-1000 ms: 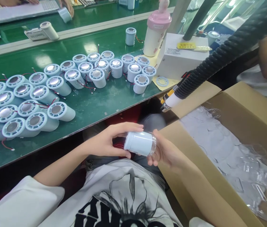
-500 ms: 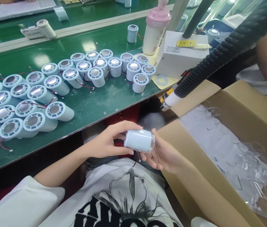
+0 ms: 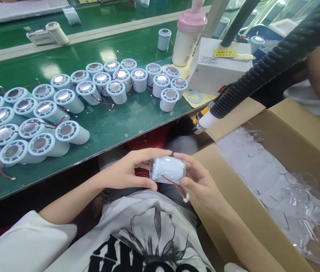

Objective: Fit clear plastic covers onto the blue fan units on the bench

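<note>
pale blue plastic cylinder [image 3: 168,170] sits sideways between both hands, low over the lap and just off the near edge of the green counter [image 3: 111,124]. the left hand [image 3: 128,174] has its grip clamped on the cylinder's left end, thumb under and fingers over; the right hand [image 3: 201,181] has its grip closed on the right end, where a clear cap seems to be seated. a thin red wire [image 3: 177,187] with a small white plug trails loose from the cylinder.

judging by the scene, this one piece looks nearly dealt with, while the many like cylinders [image 3: 49,113] lying and standing on the counter show bare metal faces and no clear caps, so most of the batch seems left to do. the cardboard box [image 3: 290,124] at the right holds clear plastic pieces [image 3: 264,170].

hard to tell whether the cap is fully pressed home; fingers hide its rim. the black hose [image 3: 264,64] and its nozzle end are partly cut off, and the rows run out of view at left.
</note>
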`<action>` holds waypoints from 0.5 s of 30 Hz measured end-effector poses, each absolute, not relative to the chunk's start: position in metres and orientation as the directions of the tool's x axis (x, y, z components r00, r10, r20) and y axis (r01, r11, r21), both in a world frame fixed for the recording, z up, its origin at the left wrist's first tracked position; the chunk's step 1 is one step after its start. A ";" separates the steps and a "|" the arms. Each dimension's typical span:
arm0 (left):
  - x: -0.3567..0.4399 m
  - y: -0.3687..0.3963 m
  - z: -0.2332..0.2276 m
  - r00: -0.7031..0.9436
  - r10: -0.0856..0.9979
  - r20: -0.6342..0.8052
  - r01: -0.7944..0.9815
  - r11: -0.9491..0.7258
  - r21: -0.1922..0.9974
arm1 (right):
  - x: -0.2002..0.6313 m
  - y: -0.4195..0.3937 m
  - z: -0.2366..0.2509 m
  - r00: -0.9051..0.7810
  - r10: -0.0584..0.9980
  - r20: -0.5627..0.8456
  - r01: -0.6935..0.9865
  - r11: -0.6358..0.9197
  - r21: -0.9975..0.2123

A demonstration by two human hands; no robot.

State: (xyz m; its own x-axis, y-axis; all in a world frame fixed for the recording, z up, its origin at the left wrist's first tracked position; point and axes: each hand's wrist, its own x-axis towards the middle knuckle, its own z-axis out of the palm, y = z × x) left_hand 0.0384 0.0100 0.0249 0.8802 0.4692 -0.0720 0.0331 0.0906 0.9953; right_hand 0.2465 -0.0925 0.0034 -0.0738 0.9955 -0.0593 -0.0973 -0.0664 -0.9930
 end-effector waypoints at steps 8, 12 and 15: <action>0.040 0.007 0.014 0.886 0.413 -0.209 0.065 0.337 0.939 | 0.248 -0.092 -0.001 -0.064 0.984 -0.165 -0.095 -0.171 -0.981; 0.033 0.003 0.017 0.844 0.412 -0.344 0.148 0.439 0.886 | 0.239 -0.089 0.003 -0.125 0.960 -0.251 -0.092 -0.263 -0.960; 0.031 0.021 0.018 0.798 0.453 -0.398 0.244 0.361 0.900 | 0.257 -0.086 0.003 -0.154 0.961 -0.230 0.190 -0.200 -0.961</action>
